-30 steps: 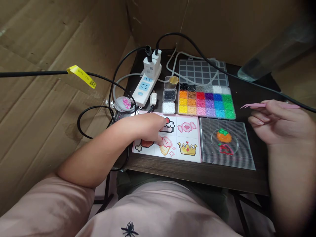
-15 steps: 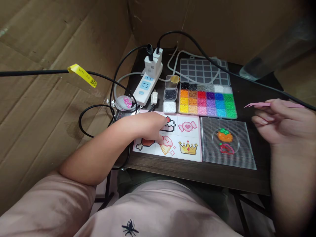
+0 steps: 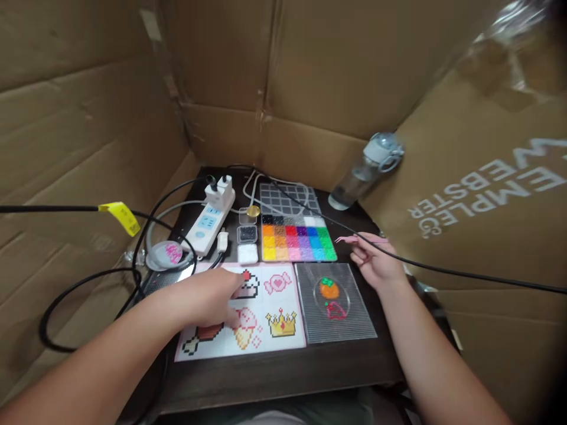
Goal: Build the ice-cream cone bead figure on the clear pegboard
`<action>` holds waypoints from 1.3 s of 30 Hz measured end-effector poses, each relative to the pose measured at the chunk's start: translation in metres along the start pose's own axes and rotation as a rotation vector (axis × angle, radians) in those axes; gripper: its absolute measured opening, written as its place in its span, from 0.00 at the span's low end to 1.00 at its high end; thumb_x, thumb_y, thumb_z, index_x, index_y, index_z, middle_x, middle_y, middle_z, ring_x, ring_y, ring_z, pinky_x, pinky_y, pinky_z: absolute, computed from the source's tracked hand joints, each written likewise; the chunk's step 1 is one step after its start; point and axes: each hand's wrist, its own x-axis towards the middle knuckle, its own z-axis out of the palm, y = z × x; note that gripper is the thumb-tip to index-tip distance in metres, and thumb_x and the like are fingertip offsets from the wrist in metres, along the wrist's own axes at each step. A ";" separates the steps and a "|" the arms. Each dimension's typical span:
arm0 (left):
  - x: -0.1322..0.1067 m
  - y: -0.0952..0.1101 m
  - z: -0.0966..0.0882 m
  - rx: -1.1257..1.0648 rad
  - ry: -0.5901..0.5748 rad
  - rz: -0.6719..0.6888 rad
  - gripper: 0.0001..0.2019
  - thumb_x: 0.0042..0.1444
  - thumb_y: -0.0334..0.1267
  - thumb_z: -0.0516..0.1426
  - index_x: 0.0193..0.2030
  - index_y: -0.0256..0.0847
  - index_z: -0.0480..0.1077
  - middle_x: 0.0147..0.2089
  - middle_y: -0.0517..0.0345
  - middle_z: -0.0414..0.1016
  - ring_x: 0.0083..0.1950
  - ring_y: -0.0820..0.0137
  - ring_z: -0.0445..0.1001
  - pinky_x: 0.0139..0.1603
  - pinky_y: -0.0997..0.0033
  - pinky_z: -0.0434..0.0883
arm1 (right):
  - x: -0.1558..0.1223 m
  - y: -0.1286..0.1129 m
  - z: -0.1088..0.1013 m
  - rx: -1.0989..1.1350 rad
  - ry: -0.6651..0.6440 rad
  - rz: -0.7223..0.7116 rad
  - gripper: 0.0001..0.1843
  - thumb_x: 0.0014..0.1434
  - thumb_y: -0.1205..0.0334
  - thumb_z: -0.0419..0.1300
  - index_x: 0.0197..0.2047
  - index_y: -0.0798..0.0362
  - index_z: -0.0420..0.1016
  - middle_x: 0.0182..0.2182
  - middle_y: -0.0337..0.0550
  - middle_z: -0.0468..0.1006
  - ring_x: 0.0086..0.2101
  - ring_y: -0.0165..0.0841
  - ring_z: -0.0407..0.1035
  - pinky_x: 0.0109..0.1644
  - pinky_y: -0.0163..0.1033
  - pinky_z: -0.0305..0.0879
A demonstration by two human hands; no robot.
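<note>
My left hand (image 3: 217,296) rests on the pattern sheet (image 3: 277,342), with thumb and forefinger apart over the cake and ice cream pictures. A candy and a crown show to its right; a drumstick picture is partly covered. In my right hand (image 3: 376,262) are pink tweezers (image 3: 348,239), their tips pointing left toward the bead box (image 3: 299,239) of many colours. Between my hands lies a clear pegboard (image 3: 316,327). On it are an orange bead figure with green top (image 3: 329,289) and a red and pink bead outline (image 3: 335,310).
A power strip (image 3: 201,233) with plugged chargers stands at the left behind the sheet. Small boxes hold black beads (image 3: 247,234) and white beads (image 3: 247,254). Pink beads (image 3: 173,253) sit in a round dish. A water bottle (image 3: 365,168) stands at the back; a black cable (image 3: 443,270) crosses the view.
The view has tilted up and turned right, bringing the bottle and cardboard walls into sight. My left hand stays on the sheet; my right still holds the tweezers, now nearer the bead box.
</note>
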 end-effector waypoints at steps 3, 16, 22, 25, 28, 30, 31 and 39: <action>0.000 0.000 0.000 0.021 0.029 -0.006 0.18 0.42 0.47 0.66 0.39 0.45 0.71 0.43 0.51 0.82 0.42 0.55 0.79 0.33 0.65 0.66 | -0.006 -0.002 0.006 -0.017 -0.029 -0.023 0.14 0.42 0.53 0.76 0.28 0.53 0.81 0.28 0.47 0.84 0.18 0.22 0.48 0.22 0.32 0.43; -0.002 0.002 0.001 0.012 0.027 -0.017 0.19 0.41 0.48 0.67 0.39 0.46 0.71 0.43 0.53 0.81 0.42 0.54 0.79 0.33 0.64 0.67 | 0.008 -0.021 0.068 -0.339 -0.208 -0.122 0.20 0.49 0.45 0.73 0.32 0.55 0.87 0.23 0.43 0.79 0.20 0.26 0.58 0.22 0.35 0.49; -0.003 0.004 -0.001 -0.067 -0.015 -0.054 0.16 0.43 0.45 0.66 0.38 0.47 0.70 0.36 0.55 0.81 0.35 0.57 0.79 0.30 0.66 0.64 | 0.028 -0.004 0.101 -0.492 -0.301 -0.236 0.11 0.57 0.53 0.66 0.30 0.50 0.86 0.32 0.45 0.86 0.35 0.38 0.78 0.40 0.41 0.71; -0.001 0.003 0.000 -0.040 -0.013 -0.051 0.16 0.43 0.45 0.66 0.39 0.46 0.70 0.38 0.52 0.81 0.38 0.56 0.80 0.30 0.65 0.63 | 0.028 0.002 0.103 -0.599 -0.265 -0.309 0.11 0.59 0.56 0.64 0.29 0.45 0.86 0.35 0.41 0.87 0.40 0.41 0.80 0.52 0.47 0.72; 0.001 0.003 0.000 -0.015 -0.012 -0.052 0.16 0.44 0.45 0.66 0.38 0.46 0.69 0.40 0.51 0.81 0.40 0.54 0.80 0.30 0.66 0.63 | 0.025 0.005 0.103 -0.689 -0.229 -0.330 0.11 0.60 0.56 0.64 0.29 0.42 0.86 0.36 0.39 0.87 0.43 0.42 0.80 0.58 0.49 0.70; 0.001 0.005 -0.001 -0.013 -0.026 -0.064 0.16 0.45 0.44 0.66 0.39 0.46 0.70 0.35 0.53 0.81 0.38 0.56 0.80 0.30 0.66 0.62 | 0.024 0.006 0.103 -0.711 -0.218 -0.313 0.11 0.60 0.56 0.64 0.29 0.42 0.86 0.36 0.39 0.87 0.44 0.42 0.80 0.59 0.49 0.70; 0.001 0.006 -0.002 -0.019 -0.038 -0.072 0.15 0.45 0.44 0.65 0.40 0.46 0.70 0.32 0.55 0.80 0.35 0.57 0.79 0.30 0.66 0.61 | 0.025 0.007 0.103 -0.714 -0.210 -0.300 0.11 0.60 0.55 0.64 0.29 0.43 0.86 0.37 0.39 0.87 0.44 0.41 0.80 0.59 0.49 0.70; -0.001 0.007 -0.002 -0.061 -0.072 -0.090 0.14 0.47 0.44 0.64 0.40 0.46 0.70 0.23 0.63 0.75 0.25 0.62 0.75 0.28 0.67 0.60 | 0.032 0.016 0.098 -0.699 -0.221 -0.216 0.13 0.60 0.52 0.62 0.33 0.46 0.87 0.40 0.40 0.87 0.45 0.40 0.79 0.57 0.46 0.69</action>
